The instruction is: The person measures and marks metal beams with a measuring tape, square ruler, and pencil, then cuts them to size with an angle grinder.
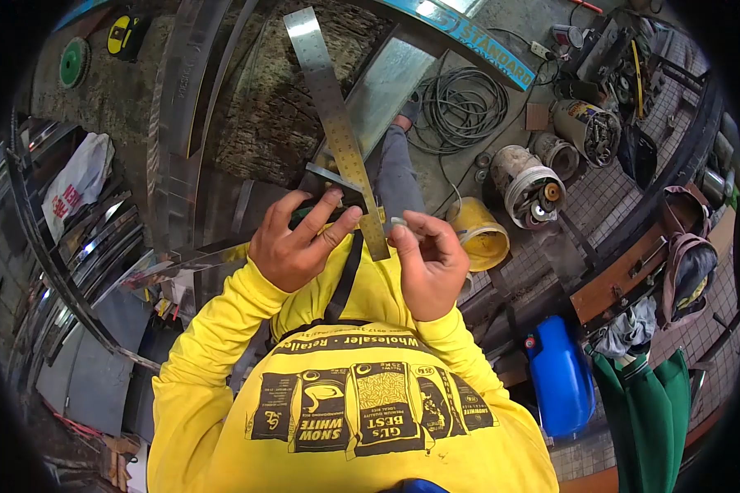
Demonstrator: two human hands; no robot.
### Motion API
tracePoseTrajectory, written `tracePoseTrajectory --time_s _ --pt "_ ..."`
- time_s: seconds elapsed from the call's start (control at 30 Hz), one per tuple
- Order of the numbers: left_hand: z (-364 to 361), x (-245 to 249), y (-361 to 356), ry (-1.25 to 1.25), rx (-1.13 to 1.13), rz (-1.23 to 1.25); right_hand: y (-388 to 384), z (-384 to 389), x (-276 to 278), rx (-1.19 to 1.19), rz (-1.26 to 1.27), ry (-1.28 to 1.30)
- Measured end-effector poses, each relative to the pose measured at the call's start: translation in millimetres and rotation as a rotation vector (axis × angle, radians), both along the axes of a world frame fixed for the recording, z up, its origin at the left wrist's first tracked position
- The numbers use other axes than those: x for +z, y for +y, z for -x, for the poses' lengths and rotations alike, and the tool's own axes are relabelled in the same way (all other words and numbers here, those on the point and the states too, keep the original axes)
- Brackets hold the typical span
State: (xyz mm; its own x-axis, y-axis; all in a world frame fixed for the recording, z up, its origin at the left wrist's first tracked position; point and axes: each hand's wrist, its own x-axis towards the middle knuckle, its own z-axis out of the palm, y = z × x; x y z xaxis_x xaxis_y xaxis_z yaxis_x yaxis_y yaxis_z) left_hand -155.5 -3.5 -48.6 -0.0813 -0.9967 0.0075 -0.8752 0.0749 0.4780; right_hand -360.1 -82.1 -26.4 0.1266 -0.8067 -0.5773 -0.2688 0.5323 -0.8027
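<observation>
Steel ruler [337, 123] clasped in left hand [300, 238]; right hand [432, 263] pinches small piece [399, 223] beside that grip; steady hold seems wise.

both arms, in yellow sleeves, are bent at the elbows and pulled in front of the chest, hands close together but not touching. left hand [296, 242] shows its back to the camera, fingers fanned a bit and curled forward in a grip. right hand [429, 264] shows its back too, thumb and forefinger pinched tight up top, other fingers curled under.
</observation>
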Motion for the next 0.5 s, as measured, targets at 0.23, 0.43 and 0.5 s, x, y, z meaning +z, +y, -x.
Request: tracePoseTrajectory --time_s 0.23,0.43,0.5 --pt "-1 -2 1 -0.009 -0.007 0.006 -6 -4 5 0.256 0.373 0.217" --pt "0 -3 3 -0.013 -0.001 0.005 -5 -9 8 0.294 0.415 0.255" --pt "0 -4 4 -0.016 0.003 0.006 -4 -11 9 0.29 0.402 0.265"
